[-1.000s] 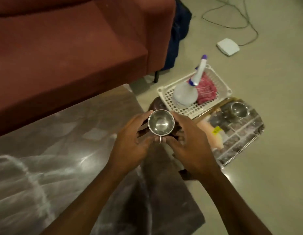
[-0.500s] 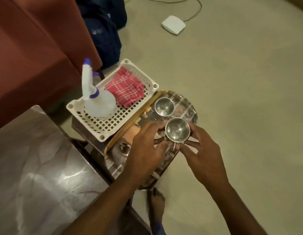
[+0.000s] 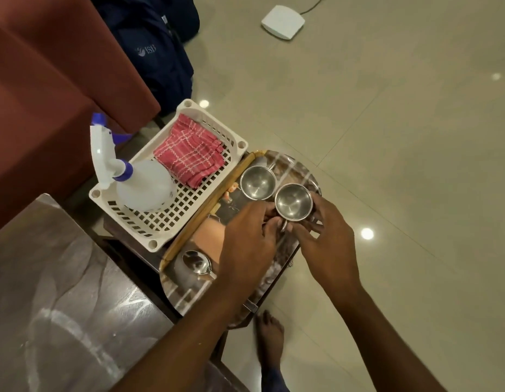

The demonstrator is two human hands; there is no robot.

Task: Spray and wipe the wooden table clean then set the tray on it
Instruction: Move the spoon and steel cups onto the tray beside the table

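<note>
My left hand [image 3: 247, 239] and my right hand [image 3: 327, 244] together hold a small steel cup [image 3: 293, 202] low over the patterned tray [image 3: 186, 295], right beside a second steel cup [image 3: 258, 182] that stands on it. A steel spoon [image 3: 196, 263] lies on the tray's near end. The tray rests on a low dark stand next to the glossy wooden table [image 3: 61, 292]. A white basket [image 3: 160, 239] holds the spray bottle [image 3: 143, 185] and a folded red checked cloth [image 3: 189, 154].
A red sofa [image 3: 47, 94] runs along the left, with a dark blue bag [image 3: 158, 55] behind its arm. A white box with a cable [image 3: 283, 21] lies on the tiled floor. My bare foot [image 3: 269, 335] stands below the tray.
Both hands carried the steel cup from above the table rightward to the tray, lowering it beside the other cup. The view has swung right with them.
</note>
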